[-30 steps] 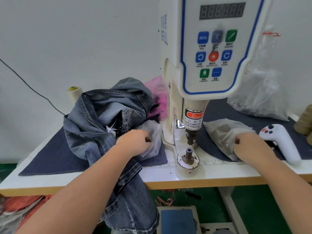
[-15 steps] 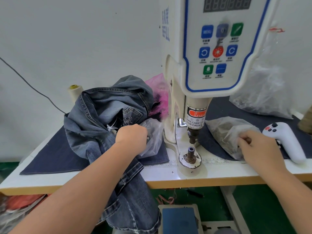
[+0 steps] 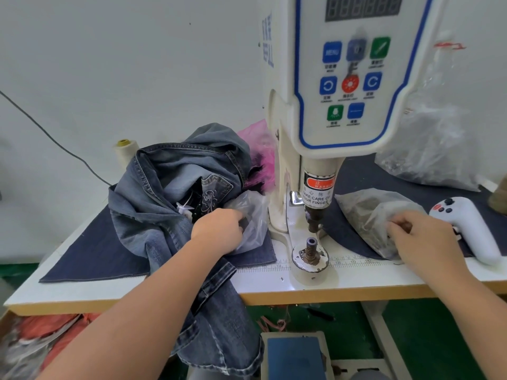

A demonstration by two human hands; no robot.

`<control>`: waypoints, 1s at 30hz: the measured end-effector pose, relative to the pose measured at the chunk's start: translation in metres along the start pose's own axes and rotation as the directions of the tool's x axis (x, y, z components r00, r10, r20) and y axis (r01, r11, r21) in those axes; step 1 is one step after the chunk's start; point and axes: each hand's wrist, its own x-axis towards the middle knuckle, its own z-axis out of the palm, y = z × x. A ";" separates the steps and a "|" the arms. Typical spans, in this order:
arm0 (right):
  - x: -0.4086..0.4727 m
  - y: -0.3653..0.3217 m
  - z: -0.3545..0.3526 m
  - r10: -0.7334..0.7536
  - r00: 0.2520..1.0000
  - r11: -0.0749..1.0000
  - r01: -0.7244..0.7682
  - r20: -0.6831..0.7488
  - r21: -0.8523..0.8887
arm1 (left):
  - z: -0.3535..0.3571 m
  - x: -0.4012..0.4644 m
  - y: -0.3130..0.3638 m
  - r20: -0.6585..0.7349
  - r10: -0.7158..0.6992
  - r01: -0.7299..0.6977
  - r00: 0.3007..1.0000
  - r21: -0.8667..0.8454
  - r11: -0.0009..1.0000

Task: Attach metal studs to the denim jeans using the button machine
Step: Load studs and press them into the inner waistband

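**Both hands in the stud bags, jeans heaped at the left of the machine**

At the far left of the bench (image 3: 82, 293), a dark denim cloth (image 3: 90, 250) lay flat, and a cream thread cone (image 3: 126, 152) stood near the wall behind it. The denim jeans (image 3: 164, 204) sat crumpled on that cloth, one leg hanging over the bench's front edge. A pink plastic bag (image 3: 260, 149) showed behind them, against the machine's column.

Your left hand (image 3: 219, 231) reached across the jeans into a clear plastic bag (image 3: 253, 215) lying just beside the machine base. Its fingers were curled into the bag's opening; what they pinched, if anything beyond the plastic, you could not tell from this view.

The button machine (image 3: 343, 105) stood in the middle, its control panel facing you. Below it the upper punch (image 3: 314, 220) hung above the lower die post (image 3: 311, 250), apart from it, with nothing between them.

To the right, your right hand (image 3: 428, 242) gripped the edge of a second clear bag (image 3: 373, 215) holding dark small pieces, fingers curled on the plastic. A white controller (image 3: 472, 226) lay just beside that hand, and a large clear bag (image 3: 439, 149) leaned against the wall behind.
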 end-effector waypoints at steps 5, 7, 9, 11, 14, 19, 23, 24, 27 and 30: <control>-0.012 -0.018 -0.009 0.041 0.992 0.954 -0.003 -0.120 0.301 | 0.003 0.005 0.007 -0.043 0.000 0.003 0.999 0.087 0.996; -0.021 -0.031 -0.010 0.173 0.985 0.808 -0.143 0.002 0.572 | 0.006 0.006 0.010 -0.075 0.008 0.003 0.997 0.144 0.990; -0.033 -0.049 -0.007 0.257 0.934 0.509 -0.350 0.249 0.786 | 0.009 0.006 0.012 -0.083 0.025 -0.004 0.996 0.242 0.970; -0.047 -0.068 0.000 0.237 0.833 0.205 -0.547 0.501 0.812 | 0.013 0.005 0.013 -0.077 0.036 -0.008 0.996 0.332 0.943; -0.063 -0.092 0.009 0.158 0.714 0.024 -0.694 0.682 0.720 | 0.018 0.008 0.015 -0.054 0.020 0.003 0.998 0.402 0.915; -0.070 -0.114 0.018 0.164 0.645 -0.048 -0.751 0.747 0.659 | 0.015 0.009 0.018 -0.073 0.033 0.003 0.997 0.444 0.896; -0.069 -0.118 0.020 0.195 0.631 -0.069 -0.755 0.751 0.652 | 0.014 0.009 0.017 -0.103 0.059 -0.007 0.993 0.446 0.895; -0.069 -0.118 0.021 0.195 0.627 -0.081 -0.756 0.754 0.649 | 0.014 0.010 0.017 -0.106 0.065 -0.010 0.992 0.448 0.894; -0.070 -0.117 0.021 0.181 0.632 -0.126 -0.745 0.753 0.655 | 0.014 0.011 0.016 -0.112 0.079 -0.020 0.991 0.453 0.891; -0.072 -0.117 0.023 0.202 0.645 -0.129 -0.728 0.737 0.673 | 0.013 0.012 0.015 -0.120 0.086 -0.023 0.989 0.450 0.893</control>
